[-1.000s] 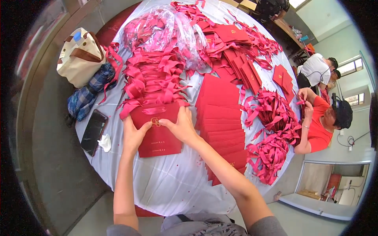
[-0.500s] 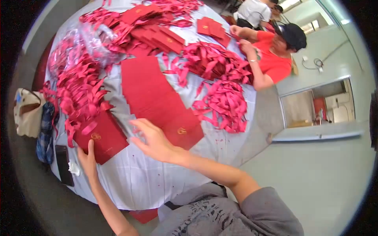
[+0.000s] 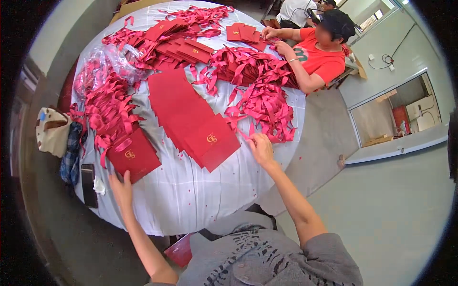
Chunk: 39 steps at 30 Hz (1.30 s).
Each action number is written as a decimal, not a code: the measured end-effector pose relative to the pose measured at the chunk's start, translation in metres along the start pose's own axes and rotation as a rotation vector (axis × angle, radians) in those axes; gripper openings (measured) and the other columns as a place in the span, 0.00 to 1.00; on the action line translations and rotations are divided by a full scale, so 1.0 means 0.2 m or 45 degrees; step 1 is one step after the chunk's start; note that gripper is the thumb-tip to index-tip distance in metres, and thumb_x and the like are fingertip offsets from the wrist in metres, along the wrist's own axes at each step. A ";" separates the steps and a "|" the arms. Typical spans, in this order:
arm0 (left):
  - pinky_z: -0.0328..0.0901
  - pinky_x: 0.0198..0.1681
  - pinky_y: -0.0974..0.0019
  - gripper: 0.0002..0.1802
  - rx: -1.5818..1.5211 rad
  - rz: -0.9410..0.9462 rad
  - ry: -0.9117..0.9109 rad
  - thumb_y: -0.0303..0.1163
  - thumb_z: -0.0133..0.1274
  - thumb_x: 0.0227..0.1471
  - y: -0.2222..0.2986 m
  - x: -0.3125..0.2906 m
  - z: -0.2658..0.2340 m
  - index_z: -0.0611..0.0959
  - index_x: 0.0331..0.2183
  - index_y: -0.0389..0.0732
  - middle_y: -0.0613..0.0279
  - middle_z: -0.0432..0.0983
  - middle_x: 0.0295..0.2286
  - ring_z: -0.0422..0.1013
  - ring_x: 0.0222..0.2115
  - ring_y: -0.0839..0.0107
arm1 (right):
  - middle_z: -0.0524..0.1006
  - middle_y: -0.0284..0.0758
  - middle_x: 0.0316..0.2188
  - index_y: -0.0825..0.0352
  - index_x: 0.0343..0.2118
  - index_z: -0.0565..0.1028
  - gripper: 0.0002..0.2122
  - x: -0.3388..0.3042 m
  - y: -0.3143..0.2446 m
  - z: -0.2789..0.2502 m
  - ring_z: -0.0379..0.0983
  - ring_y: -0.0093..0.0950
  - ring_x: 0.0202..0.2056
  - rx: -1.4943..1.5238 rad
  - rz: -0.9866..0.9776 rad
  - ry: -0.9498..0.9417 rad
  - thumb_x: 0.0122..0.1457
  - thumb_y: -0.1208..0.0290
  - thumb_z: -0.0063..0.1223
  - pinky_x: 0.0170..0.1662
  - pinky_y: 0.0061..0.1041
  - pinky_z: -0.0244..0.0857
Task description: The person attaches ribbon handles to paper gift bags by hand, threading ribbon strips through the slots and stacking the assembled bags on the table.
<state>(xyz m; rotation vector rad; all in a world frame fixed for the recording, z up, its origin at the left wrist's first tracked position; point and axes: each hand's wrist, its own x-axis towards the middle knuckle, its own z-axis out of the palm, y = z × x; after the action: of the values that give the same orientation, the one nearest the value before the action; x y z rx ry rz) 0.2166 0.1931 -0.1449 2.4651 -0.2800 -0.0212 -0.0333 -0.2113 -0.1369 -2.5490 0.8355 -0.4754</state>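
Observation:
My right hand (image 3: 262, 149) is at the near edge of a heap of pink ribbons (image 3: 267, 107), its fingertips closed on a ribbon end. Just left of it, flat red paper bags (image 3: 179, 114) lie fanned in an overlapping row, the nearest showing a gold emblem. At the left, my left hand (image 3: 122, 191) rests against the near corner of another flat red bag (image 3: 136, 155) with a gold emblem. Thumb and fingers are apart there, and it grips nothing. Pink ribbons (image 3: 109, 112) lie piled over that bag's far end.
A white cloth (image 3: 191, 205) covers the round table. More red bags (image 3: 191, 50) and ribbons lie at the far side, by clear plastic wrap (image 3: 112, 64). A phone (image 3: 88, 186) and crumpled tissue (image 3: 99, 186) sit at the left edge. A person in a red shirt (image 3: 319, 59) works at the far right.
My right hand has moved right, from above the gap between the bags to the ribbon heap, and has closed on a ribbon. My left hand stays by the left bag.

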 end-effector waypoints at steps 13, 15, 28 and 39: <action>0.66 0.40 0.68 0.22 -1.263 -0.238 -1.423 0.43 0.41 0.58 0.88 -0.82 0.41 0.77 0.40 0.33 0.58 0.75 0.34 0.71 0.35 0.71 | 0.69 0.29 0.21 0.69 0.30 0.74 0.04 -0.67 -0.50 -0.26 0.62 0.16 0.22 0.885 0.120 -0.484 0.51 0.75 0.53 0.25 0.18 0.57; 0.65 0.44 0.66 0.21 -1.876 -0.563 -1.756 0.41 0.41 0.58 0.95 -0.82 0.42 0.75 0.42 0.34 0.55 0.75 0.37 0.71 0.39 0.67 | 0.69 0.30 0.20 0.70 0.29 0.74 0.05 -0.71 -0.50 -0.30 0.63 0.17 0.22 0.893 0.108 -0.546 0.51 0.74 0.53 0.25 0.19 0.58; 0.64 0.26 0.55 0.09 -0.702 0.393 -0.878 0.28 0.41 0.54 1.11 -0.84 0.22 0.69 0.36 0.32 0.45 0.71 0.21 0.70 0.22 0.51 | 0.71 0.32 0.36 0.70 0.42 0.72 0.12 -0.57 -0.56 -0.38 0.67 0.19 0.33 0.974 0.158 -0.339 0.55 0.76 0.48 0.36 0.17 0.62; 0.62 0.40 0.53 0.15 -0.495 0.486 -0.917 0.31 0.45 0.52 1.18 -0.91 0.28 0.68 0.40 0.31 0.39 0.68 0.35 0.67 0.37 0.47 | 0.76 0.35 0.29 0.74 0.36 0.75 0.11 -0.46 -0.45 -0.29 0.70 0.20 0.31 1.336 0.326 -0.258 0.60 0.70 0.43 0.36 0.22 0.64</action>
<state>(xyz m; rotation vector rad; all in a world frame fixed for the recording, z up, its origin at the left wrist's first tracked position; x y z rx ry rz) -0.0116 0.0159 -0.0551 1.8996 -0.9488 -0.7338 -0.0864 -0.1044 -0.0622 -1.4740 0.5877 -0.4082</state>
